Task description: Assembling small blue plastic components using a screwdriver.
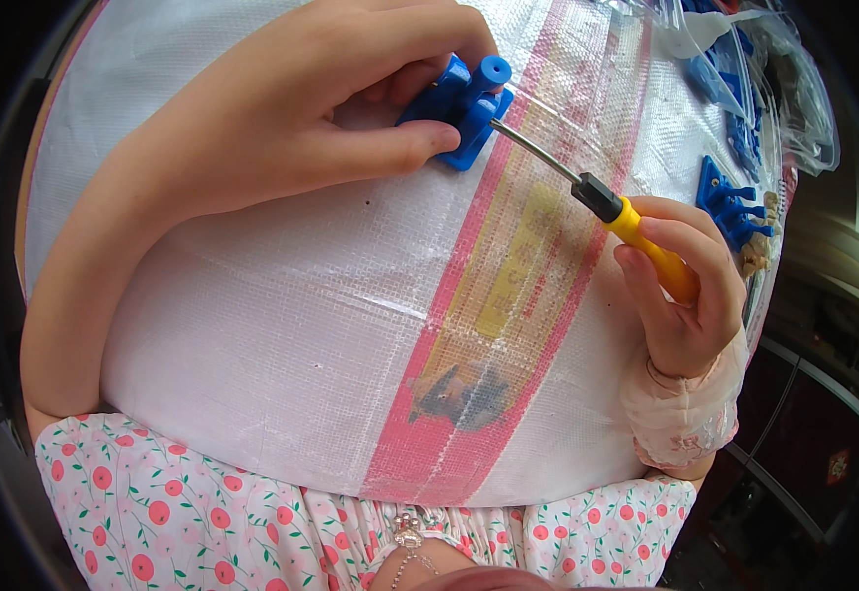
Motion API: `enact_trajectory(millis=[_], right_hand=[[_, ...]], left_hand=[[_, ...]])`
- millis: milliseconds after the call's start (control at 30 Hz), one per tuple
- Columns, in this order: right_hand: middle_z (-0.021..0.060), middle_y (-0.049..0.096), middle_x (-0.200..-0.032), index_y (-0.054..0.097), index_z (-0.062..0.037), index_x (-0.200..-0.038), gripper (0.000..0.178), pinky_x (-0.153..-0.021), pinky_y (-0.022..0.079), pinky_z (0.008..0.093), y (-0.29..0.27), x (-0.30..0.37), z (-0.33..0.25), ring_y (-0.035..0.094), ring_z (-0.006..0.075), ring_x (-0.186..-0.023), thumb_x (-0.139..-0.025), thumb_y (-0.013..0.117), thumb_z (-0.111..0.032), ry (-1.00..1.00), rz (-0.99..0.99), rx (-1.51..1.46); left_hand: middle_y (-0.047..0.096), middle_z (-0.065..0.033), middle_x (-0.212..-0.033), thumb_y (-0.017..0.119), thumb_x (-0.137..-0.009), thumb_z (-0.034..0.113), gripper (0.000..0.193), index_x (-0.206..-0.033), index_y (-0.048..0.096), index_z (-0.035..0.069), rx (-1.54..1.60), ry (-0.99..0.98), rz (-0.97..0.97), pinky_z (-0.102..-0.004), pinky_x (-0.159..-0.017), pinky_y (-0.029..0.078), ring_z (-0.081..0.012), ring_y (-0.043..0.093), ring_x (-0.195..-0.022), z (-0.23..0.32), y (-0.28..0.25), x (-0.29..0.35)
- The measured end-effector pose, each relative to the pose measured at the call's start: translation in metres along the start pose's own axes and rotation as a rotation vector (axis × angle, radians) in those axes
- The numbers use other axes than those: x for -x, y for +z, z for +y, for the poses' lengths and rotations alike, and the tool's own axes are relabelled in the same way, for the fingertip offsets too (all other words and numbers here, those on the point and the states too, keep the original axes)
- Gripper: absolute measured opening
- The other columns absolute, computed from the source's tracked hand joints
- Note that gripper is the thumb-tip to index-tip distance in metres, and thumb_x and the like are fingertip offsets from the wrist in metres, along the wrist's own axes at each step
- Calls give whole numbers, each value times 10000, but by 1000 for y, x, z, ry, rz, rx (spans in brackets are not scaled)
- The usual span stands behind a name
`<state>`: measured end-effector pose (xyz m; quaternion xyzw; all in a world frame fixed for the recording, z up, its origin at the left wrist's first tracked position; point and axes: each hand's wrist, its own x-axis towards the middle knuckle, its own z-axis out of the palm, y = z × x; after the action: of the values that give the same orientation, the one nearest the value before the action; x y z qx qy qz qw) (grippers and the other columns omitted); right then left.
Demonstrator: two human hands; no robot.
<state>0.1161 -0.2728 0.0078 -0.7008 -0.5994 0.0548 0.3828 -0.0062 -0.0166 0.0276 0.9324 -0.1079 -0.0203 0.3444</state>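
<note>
Near the far edge of the table, my left hand (350, 108) grips a blue plastic part (473, 120) with a round knob-like end standing up from it. The thumb presses on its near side, and the curled fingers hide its left portion. In my right hand (685, 286) is a screwdriver (636, 231) with a yellow and black handle and a metal shaft. It slants up to the left, and its tip meets the right side of the blue part. Whether a screw sits at the tip is too small to tell.
A white woven plastic sheet (252, 325) with a printed pink and yellow band covers the round table. At the far right lie another blue plastic piece with prongs (734, 205), small tan pieces (756, 254) and clear plastic bags (794, 94) with more blue parts.
</note>
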Motion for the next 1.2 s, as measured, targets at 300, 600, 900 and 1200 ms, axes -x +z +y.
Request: enact_trajectory(millis=[300,600,900,1200], right_hand=[[168,649,-984,598,-20,-1039,323,-749,543,269,-1,0,-3,661,257,-896,-748,708,64,19,14,32],[168,653,-987,605,-17,-1045,318,-755,541,268,-2,0,-3,662,258,-903,-754,694,75,11,14,73],[164,650,-996,622,-9,-1012,288,-761,538,265,-3,0,4,656,245,-910,-750,688,89,33,33,-44],[153,629,-1032,629,-36,-1005,326,-739,538,269,-1,-1,0,644,254,-916,-711,729,65,-26,24,64]], left_hand=[[518,-61,-792,643,-846,193,298,-1076,528,42,13,-4,-74,-286,-579,388,-171,504,-680,-5,-4,-3],[506,-66,-738,664,-822,185,205,-898,528,52,43,27,-47,-306,-577,375,-186,488,-662,-11,-1,-2],[496,-63,-732,675,-811,179,213,-892,533,43,85,27,-28,-315,-584,375,-193,477,-650,-19,4,-2],[490,-48,-723,669,-824,197,222,-937,552,46,-25,-18,-30,-295,-566,367,-169,473,-642,-3,-1,-2]])
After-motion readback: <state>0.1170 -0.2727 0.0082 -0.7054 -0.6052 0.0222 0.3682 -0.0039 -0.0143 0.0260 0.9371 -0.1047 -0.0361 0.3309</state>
